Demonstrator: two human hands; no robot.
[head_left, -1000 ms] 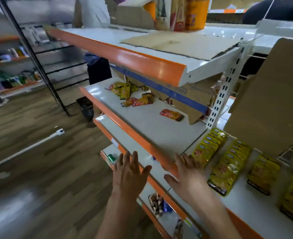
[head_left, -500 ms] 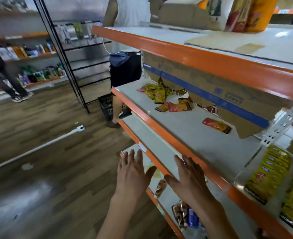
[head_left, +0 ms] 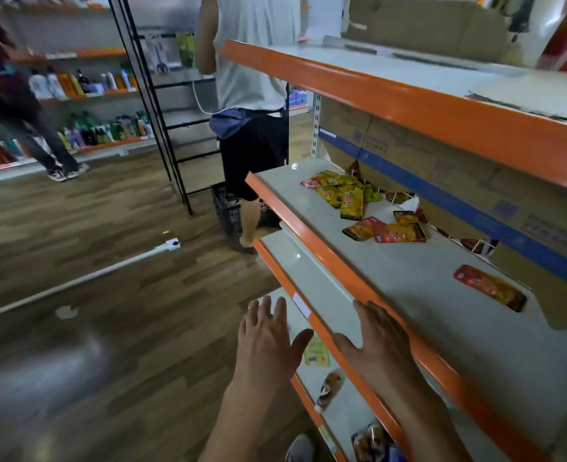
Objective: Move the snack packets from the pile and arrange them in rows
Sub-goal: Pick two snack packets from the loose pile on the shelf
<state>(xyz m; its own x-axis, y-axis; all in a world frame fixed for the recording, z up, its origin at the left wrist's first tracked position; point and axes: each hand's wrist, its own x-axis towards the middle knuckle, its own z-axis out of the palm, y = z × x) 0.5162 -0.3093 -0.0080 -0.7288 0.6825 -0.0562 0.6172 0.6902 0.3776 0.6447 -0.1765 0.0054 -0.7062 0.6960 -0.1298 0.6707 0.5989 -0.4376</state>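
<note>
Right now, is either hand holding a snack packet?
No. The left hand and right hand are both spread flat and bare, well short of the packet pile on the shelf.

left hand (head_left: 268, 338) flat, empty | right hand (head_left: 380, 341) flat, empty | packet pile (head_left: 342, 191) far along shelf (head_left: 425, 288)

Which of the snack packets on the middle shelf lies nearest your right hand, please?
The lone red packet; the others sit further along the shelf from the right hand.
</note>
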